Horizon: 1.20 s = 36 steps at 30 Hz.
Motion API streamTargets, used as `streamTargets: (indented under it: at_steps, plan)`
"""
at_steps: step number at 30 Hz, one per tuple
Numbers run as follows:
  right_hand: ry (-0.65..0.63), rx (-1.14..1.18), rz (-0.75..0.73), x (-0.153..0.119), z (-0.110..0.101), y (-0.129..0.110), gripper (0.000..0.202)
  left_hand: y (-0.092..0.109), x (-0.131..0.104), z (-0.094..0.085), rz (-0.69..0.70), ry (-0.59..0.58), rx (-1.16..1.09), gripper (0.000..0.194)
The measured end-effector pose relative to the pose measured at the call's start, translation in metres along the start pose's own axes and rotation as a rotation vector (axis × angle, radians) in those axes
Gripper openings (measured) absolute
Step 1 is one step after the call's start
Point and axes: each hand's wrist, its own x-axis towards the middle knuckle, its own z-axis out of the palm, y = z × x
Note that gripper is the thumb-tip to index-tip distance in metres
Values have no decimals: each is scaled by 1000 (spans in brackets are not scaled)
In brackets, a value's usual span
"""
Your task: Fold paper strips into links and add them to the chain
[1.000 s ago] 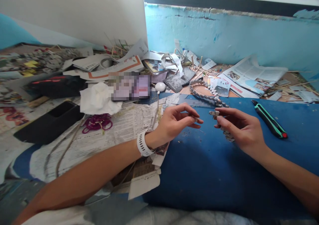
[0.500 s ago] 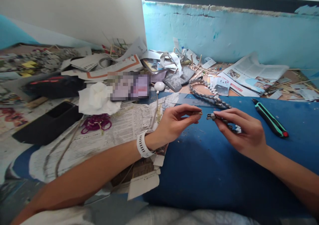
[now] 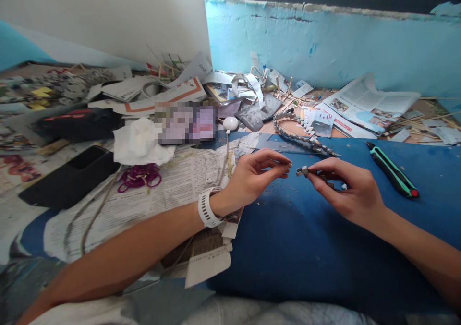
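My right hand [image 3: 351, 188] pinches a grey-and-white piece of folded paper strip [image 3: 301, 171] whose looped end points left; more folded bits show under the fingers. Across a small gap, my left hand [image 3: 257, 176] has thumb and fingertips drawn together, with a tiny pale bit at the tips that I cannot make out. Behind both hands lies a curved chain of folded paper links [image 3: 293, 140]; whether it joins the held piece is hidden. A white-banded watch [image 3: 207, 209] is on my left wrist.
A green-and-black utility knife [image 3: 392, 169] lies right on the blue tabletop [image 3: 288, 258]. To the left are newspaper [image 3: 180, 171], a purple string bundle [image 3: 139, 178], crumpled tissue [image 3: 140, 140] and a black case [image 3: 68, 176]. Paper scraps and thin sticks line the wall.
The held paper piece has tilted and shifted slightly left and down with my right fingertips. My left hand has barely moved; its fingertips have loosened a little.
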Motion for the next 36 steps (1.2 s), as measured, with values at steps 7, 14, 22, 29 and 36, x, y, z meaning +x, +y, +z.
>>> streamTargets:
  at_steps: [7,14,22,29,36]
  plan:
    - [-54,42,112,-1,0,1,11,-3,0,-1,21,-10,5,19]
    - [-19,71,139,-3,1,2,27,0,-1,1,20,-11,56,21]
    - [-43,121,27,-1,-4,0,34,-3,-1,-2,-113,-10,-40,29]
    - [81,7,-285,0,-5,2,46,0,-2,2,-100,-9,-35,28]
    - [93,-105,-492,-6,-8,-5,51,-1,-9,4,203,-119,146,17]
